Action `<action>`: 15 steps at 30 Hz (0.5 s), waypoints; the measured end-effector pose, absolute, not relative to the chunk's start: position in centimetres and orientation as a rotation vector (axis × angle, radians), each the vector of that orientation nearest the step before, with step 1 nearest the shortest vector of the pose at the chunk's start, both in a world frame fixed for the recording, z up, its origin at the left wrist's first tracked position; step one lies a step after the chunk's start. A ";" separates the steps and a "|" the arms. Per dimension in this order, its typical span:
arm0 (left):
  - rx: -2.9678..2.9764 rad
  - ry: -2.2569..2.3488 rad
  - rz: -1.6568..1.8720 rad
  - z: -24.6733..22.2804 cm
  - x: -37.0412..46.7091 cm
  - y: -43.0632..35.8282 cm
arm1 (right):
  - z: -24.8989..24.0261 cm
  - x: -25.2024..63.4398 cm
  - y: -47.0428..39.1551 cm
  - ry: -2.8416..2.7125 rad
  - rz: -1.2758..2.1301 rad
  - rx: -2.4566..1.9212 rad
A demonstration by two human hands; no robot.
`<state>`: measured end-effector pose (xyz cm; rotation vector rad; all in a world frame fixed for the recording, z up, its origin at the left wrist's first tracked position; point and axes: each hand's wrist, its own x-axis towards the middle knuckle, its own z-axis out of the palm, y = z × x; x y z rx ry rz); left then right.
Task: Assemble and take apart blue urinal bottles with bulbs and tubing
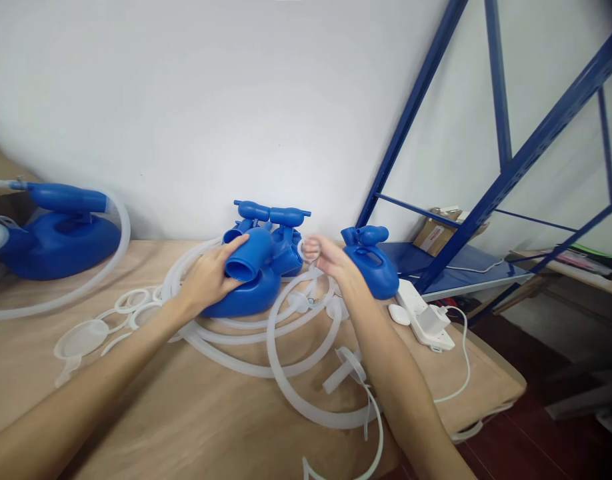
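Note:
My left hand is wrapped round the wide neck of a blue plastic urinal bottle, its round mouth facing me. Fingers curled, my right hand pinches a small translucent plastic ring just right of the bottles. More blue bottles stand directly behind the held one, partly hidden by it. Coils of translucent hose lie around the held bottle and under my right forearm. Near that forearm rests a clear funnel-like cap with a thin strap.
Translucent rings and caps lie at left. A blue bottle with a hose stands far left, another blue bottle at right. A white power strip with a cable is near the table's right edge, beside a blue metal rack.

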<state>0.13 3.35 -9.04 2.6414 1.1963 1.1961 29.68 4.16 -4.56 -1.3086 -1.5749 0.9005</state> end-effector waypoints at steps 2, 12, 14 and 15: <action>2.643 1.224 1.203 -9.1 0.2 3.4 | -3.5 30.3 3.9 -1.525 0.906 -1.243; 2.689 1.182 1.155 -7.4 0.7 3.2 | 1.3 26.0 -2.9 -1.928 0.611 -1.175; 2.571 1.202 1.248 -5.4 -0.5 2.7 | 1.8 24.6 -4.7 -2.189 0.549 -1.079; 2.500 1.238 1.306 -4.1 -1.2 2.3 | 1.8 23.8 -5.3 -2.330 0.516 -1.006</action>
